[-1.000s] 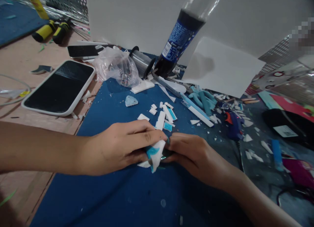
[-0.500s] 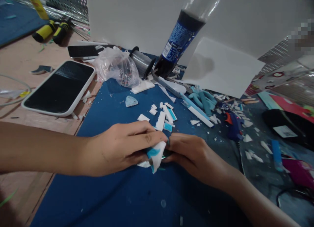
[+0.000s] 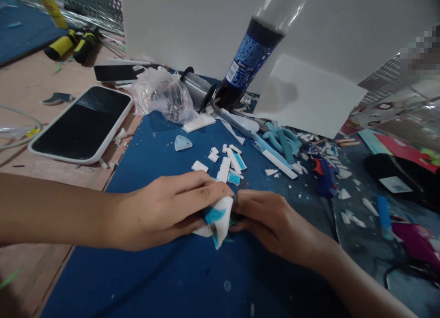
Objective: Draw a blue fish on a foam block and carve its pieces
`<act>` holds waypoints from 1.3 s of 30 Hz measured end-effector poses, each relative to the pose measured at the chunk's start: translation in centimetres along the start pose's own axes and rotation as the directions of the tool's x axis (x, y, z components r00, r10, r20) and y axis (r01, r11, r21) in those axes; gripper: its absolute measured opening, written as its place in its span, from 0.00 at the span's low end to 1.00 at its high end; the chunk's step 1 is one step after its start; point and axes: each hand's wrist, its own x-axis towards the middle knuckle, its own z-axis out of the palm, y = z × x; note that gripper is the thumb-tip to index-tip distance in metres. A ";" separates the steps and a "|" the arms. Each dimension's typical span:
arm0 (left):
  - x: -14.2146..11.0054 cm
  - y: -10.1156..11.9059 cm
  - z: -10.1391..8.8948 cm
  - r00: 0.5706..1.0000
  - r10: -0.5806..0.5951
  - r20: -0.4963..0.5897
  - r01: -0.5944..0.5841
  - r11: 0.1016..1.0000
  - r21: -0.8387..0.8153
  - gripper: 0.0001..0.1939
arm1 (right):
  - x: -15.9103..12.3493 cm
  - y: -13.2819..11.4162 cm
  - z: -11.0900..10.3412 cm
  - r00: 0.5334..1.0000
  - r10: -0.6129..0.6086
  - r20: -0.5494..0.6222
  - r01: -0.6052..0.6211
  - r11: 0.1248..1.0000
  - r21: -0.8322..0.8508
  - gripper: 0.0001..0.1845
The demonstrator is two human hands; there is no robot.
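My left hand (image 3: 165, 208) is closed around a curved white-and-blue piece (image 3: 224, 217) that looks like foam, low over the blue board (image 3: 192, 281). The piece's pointed lower end hangs below the fingers, and a white flap shows beside it. My right hand (image 3: 275, 217) is closed right beside it, fingertips pressed against the far side of the piece. Something greenish shows between the two hands, too hidden to name. Just beyond the hands lie white and blue offcuts (image 3: 224, 170) and a pale blue triangular scrap (image 3: 183, 143).
A leaning bottle of dark drink (image 3: 249, 52) stands at the back by a spool (image 3: 197, 88) and a plastic bag (image 3: 161, 93). A phone (image 3: 82, 125) lies left. To the right are a cutter knife (image 3: 275, 160), light-blue-handled scissors (image 3: 283, 139) and a glue gun (image 3: 326, 176).
The white-and-blue piece has tipped slightly, its lower point now a little further down. Both hands keep nearly the same place and grip. The whole view has shifted slightly.
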 end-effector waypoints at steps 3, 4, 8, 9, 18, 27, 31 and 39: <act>0.0 0.2 0.0 0.999 -0.032 0.015 0.032 0.999 0.038 0.13 | 0.0 0.0 -0.1 0.999 -0.042 -0.023 0.042 0.999 0.006 0.13; -0.1 0.3 0.0 1.000 -0.026 0.012 0.026 0.999 0.047 0.13 | -0.1 0.0 -0.2 0.998 -0.050 -0.028 0.050 0.999 0.001 0.13; -0.2 0.2 0.3 1.000 -0.024 0.005 0.023 0.997 0.068 0.12 | -0.2 0.0 -0.3 0.996 -0.075 -0.038 0.073 0.996 -0.042 0.15; -0.2 0.1 0.3 1.000 -0.031 0.002 0.030 0.997 0.069 0.12 | -0.2 0.1 -0.2 0.995 -0.084 -0.046 0.082 0.995 -0.054 0.16; -0.4 -0.1 0.3 0.998 -0.066 0.020 0.065 0.997 0.042 0.15 | -0.4 0.5 0.0 0.992 -0.116 -0.058 0.111 0.991 -0.073 0.21; 0.2 0.1 -0.3 0.988 -0.139 0.070 0.141 0.990 -0.030 0.14 | -0.1 0.6 0.4 0.971 -0.178 -0.160 0.155 0.977 -0.145 0.20; 0.4 0.3 -0.6 0.991 -0.124 0.040 0.123 0.992 0.018 0.15 | -0.1 0.8 0.5 0.955 -0.225 -0.191 0.192 0.965 -0.176 0.16; 0.1 -0.7 -0.5 0.981 -0.167 -0.104 0.177 0.980 0.095 0.16 | -0.3 1.4 -0.2 0.943 -0.207 -0.260 0.169 0.972 -0.161 0.16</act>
